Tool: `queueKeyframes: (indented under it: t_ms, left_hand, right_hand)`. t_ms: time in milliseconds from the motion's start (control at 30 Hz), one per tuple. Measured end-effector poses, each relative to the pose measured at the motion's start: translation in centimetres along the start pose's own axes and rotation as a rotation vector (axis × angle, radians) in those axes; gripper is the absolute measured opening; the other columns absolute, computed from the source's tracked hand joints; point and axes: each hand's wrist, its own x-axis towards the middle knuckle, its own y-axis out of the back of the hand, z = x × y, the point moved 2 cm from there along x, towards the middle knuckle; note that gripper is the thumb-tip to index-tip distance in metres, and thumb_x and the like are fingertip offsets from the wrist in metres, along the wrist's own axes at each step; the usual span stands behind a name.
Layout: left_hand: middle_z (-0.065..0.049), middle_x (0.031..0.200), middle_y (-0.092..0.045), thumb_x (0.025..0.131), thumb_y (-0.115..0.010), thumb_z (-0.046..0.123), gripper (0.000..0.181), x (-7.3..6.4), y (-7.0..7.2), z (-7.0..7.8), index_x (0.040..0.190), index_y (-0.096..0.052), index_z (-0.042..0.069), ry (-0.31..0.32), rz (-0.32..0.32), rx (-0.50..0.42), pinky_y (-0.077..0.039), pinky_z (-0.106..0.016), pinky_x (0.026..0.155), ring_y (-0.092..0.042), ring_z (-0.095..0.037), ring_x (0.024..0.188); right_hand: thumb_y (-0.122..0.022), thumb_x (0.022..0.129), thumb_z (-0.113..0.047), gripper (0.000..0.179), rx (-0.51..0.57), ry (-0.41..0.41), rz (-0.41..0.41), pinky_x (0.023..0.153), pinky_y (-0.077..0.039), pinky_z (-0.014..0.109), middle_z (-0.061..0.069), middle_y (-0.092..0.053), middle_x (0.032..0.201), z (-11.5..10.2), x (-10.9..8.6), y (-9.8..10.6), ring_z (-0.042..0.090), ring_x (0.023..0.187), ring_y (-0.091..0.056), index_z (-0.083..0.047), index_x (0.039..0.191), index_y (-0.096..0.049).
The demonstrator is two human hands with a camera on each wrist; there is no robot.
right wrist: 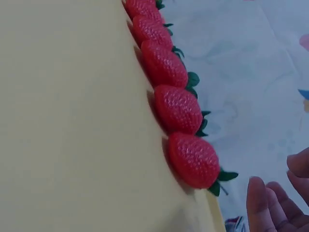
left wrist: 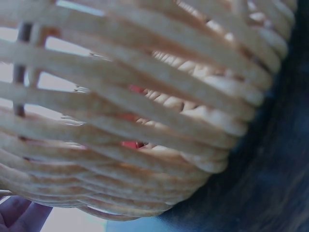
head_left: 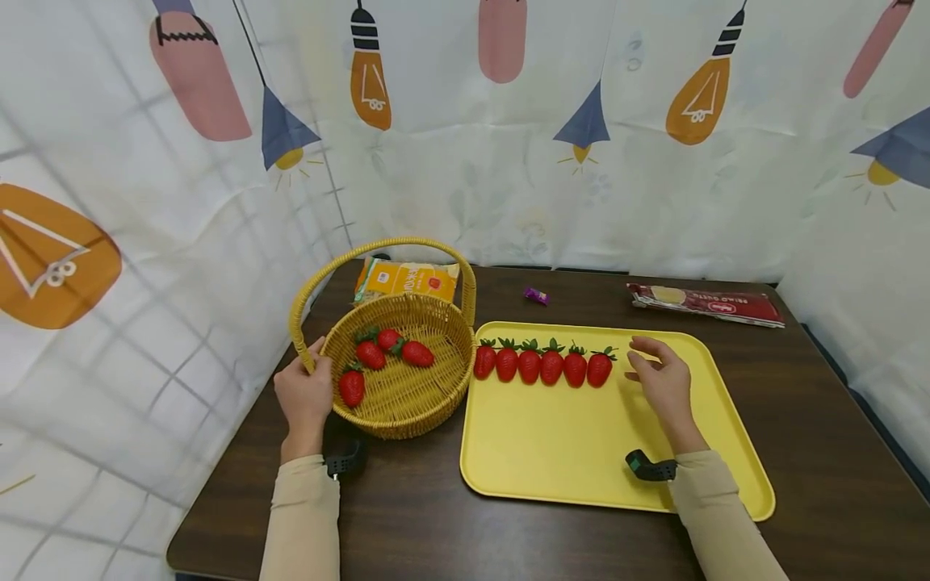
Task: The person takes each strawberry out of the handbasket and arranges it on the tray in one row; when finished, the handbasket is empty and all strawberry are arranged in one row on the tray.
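My left hand grips the yellow woven basket at its left side, where the tall handle meets the rim. Several strawberries with green leaves lie inside, toward the basket's left. The left wrist view is filled by the blurred weave, red showing through its gaps. On the yellow tray, several more strawberries stand side by side in a row along the far edge, leaves pointing away. My right hand hovers just right of the row's rightmost strawberry, fingers loosely bent, holding nothing.
An orange-yellow snack packet lies behind the basket. A small purple wrapped sweet and a long red packet lie along the back of the dark wooden table. Patterned white curtains hang behind and at the sides.
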Motion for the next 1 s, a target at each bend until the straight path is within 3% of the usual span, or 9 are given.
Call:
queueKeyframes:
  t_ms: [167, 300, 433, 633, 833, 1000]
  left_hand:
    - [-0.007, 0.112, -0.072, 0.089, -0.052, 0.007, 0.033, 0.0, 0.0, 0.4, 0.057, -0.056, 0.0, -0.008, 0.001, 0.004, -0.018, -0.024, 0.04, -0.019, -0.004, 0.039]
    - [-0.004, 0.113, -0.072, 0.088, -0.053, 0.006, 0.033, 0.0, 0.0, 0.5, 0.055, -0.049, 0.007, -0.005, 0.012, 0.014, -0.017, -0.024, 0.041, -0.018, -0.006, 0.041]
    - [-0.002, 0.113, -0.072, 0.087, -0.053, 0.007, 0.032, -0.1, 0.0, 0.4, 0.055, -0.048, 0.008, 0.005, 0.013, 0.007, -0.016, -0.024, 0.04, -0.017, -0.007, 0.041]
    - [-0.004, 0.112, -0.072, 0.086, -0.054, 0.006, 0.03, -0.1, 0.1, 0.5, 0.056, -0.049, 0.007, -0.005, 0.023, 0.005, -0.017, -0.024, 0.041, -0.018, -0.008, 0.042]
    - [-0.004, 0.112, -0.072, 0.086, -0.054, 0.006, 0.032, -0.2, 0.2, 0.5, 0.054, -0.048, 0.007, -0.005, 0.017, 0.011, -0.017, -0.024, 0.04, -0.017, -0.008, 0.04]
    - [-0.004, 0.112, -0.072, 0.087, -0.055, 0.006, 0.031, -0.2, 0.2, 0.4, 0.056, -0.05, 0.007, -0.003, 0.021, 0.023, -0.018, -0.025, 0.04, -0.02, -0.009, 0.04]
  right_hand:
    - [-0.059, 0.097, -0.014, 0.035, 0.011, 0.079, -0.119, 0.072, -0.055, 0.024, 0.018, -0.061, 0.12, -2.4, -0.3, -2.0, 0.024, 0.093, -0.066, 0.004, 0.127, -0.058]
    - [-0.059, 0.097, -0.013, 0.034, 0.03, 0.128, -0.252, 0.074, -0.055, 0.026, 0.021, -0.06, 0.123, -4.4, -0.6, -4.6, 0.015, 0.089, -0.066, 0.003, 0.127, -0.058]
    - [-0.059, 0.097, -0.012, 0.033, 0.069, 0.151, -0.37, 0.079, -0.056, 0.036, 0.022, -0.06, 0.122, -6.3, -1.2, -7.5, 0.011, 0.088, -0.065, 0.003, 0.126, -0.058]
    - [-0.061, 0.096, -0.014, 0.028, 0.11, 0.18, -0.493, 0.083, -0.054, 0.048, 0.02, -0.063, 0.117, -8.4, -2.2, -12.0, 0.019, 0.091, -0.067, -0.001, 0.12, -0.064]
    - [-0.064, 0.094, -0.017, 0.025, 0.102, 0.202, -0.603, 0.083, -0.054, 0.045, 0.011, -0.067, 0.113, -10.0, -3.2, -16.2, 0.033, 0.096, -0.066, -0.004, 0.116, -0.066]
    - [-0.065, 0.093, -0.016, 0.025, 0.088, 0.251, -0.667, 0.082, -0.054, 0.036, 0.009, -0.068, 0.114, -10.8, -3.6, -19.1, 0.021, 0.098, -0.065, -0.007, 0.116, -0.067]
